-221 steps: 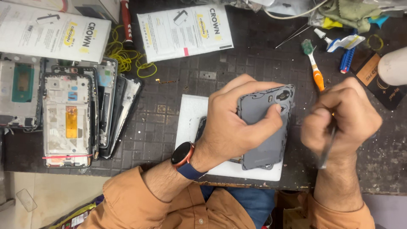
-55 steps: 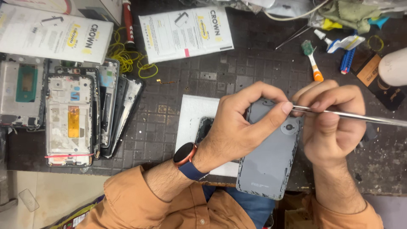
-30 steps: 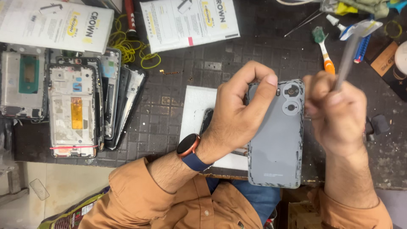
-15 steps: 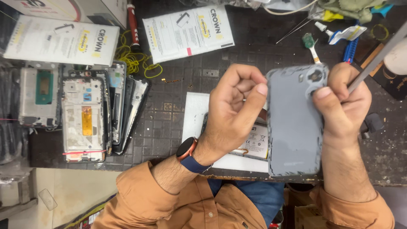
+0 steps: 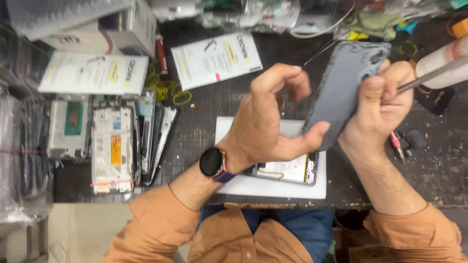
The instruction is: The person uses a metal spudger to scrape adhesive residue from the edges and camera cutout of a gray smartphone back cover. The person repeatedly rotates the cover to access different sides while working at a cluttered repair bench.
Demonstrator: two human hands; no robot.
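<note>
A grey phone back cover point(image 5: 341, 87) with camera holes is lifted and tilted up off the phone. My right hand point(image 5: 382, 104) grips its upper right edge and also holds a thin metal tool point(image 5: 431, 75) that points right. My left hand point(image 5: 270, 124), with a dark watch on the wrist, rests over the opened phone body point(image 5: 292, 170); its thumb touches the cover's lower edge and its fingers are curled above. The phone body lies on a white sheet point(image 5: 273, 185), with its battery and a coil showing.
Several stripped phone frames and screens point(image 5: 114, 141) lie at the left. Printed leaflets point(image 5: 217, 58), boxes point(image 5: 102, 34) and yellow rubber bands point(image 5: 165, 87) sit at the back. A white bottle point(image 5: 441, 58) and small tools point(image 5: 397, 146) lie at the right. The table's front edge point(image 5: 146, 199) is near my body.
The back cover has come off the phone body and swung up and to the right in my right hand. The phone's insides now show under my left hand.
</note>
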